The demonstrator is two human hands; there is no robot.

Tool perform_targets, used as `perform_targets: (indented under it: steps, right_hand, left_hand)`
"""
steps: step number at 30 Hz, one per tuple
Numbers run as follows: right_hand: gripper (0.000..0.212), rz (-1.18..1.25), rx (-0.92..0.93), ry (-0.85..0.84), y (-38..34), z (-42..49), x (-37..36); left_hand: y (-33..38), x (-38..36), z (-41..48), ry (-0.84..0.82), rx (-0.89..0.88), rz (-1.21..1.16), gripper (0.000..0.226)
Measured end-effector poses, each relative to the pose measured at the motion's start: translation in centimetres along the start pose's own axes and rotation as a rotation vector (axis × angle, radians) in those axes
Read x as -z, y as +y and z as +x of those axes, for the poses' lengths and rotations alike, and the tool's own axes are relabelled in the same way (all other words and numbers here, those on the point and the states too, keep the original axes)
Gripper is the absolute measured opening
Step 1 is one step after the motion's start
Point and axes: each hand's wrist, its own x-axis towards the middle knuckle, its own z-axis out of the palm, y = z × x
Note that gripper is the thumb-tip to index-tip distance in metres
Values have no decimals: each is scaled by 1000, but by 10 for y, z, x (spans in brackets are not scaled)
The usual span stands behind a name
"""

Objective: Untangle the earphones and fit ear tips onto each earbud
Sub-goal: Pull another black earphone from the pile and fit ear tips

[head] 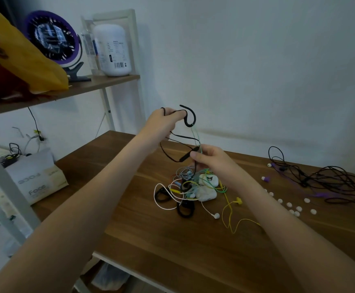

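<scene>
- Closest to the camera, the brown wooden table [151, 240] runs across the lower half of the frame, both bare forearms reaching over it.
- Mid-frame sits the tangled heap of white, yellow, green and black earphone cables [173, 192], wrapped around two white charging cases [207, 193]. That's the bulk of the job, not yet sorted.
- Right of it, a scatter of small white silicone ear tips [295, 208] lies loose on the wood.
- The right hand [212, 161], just above the heap, pinches the black cable at its slim inline remote [188, 155].
- Higher up, centre frame, the left hand [161, 123] has its fingers curled round the same black earphone with the curved ear hook [190, 120].
- A thin green cable [196, 134] runs up to that hook. Looks snagged, so yanking upward would probably cinch the knot or drag the cases along.
- A dragged heap could also knock the tips around.
- Far right, a bunch of black and purple cables [331, 178] lies apart.
</scene>
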Motion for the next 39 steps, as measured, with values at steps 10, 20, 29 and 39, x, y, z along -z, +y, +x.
perform_targets:
  steps: [10,20,29,39]
  right_hand:
    - [17,-394,-64,37,2,-1,8]
    - [39,-211,23,177,-4,1,5]
    - [29,-99,253,353,-25,-5,9]
    - [26,-25,84,5,-34,-3,9]
  left_hand:
    - [19,4,-8,24,21,-249,22]
    - [20,5,-7,-9,26,-338,24]
    - [4,4,-9,-42,167,-114,32]
    - [9,6,-10,-138,126,-29,27]
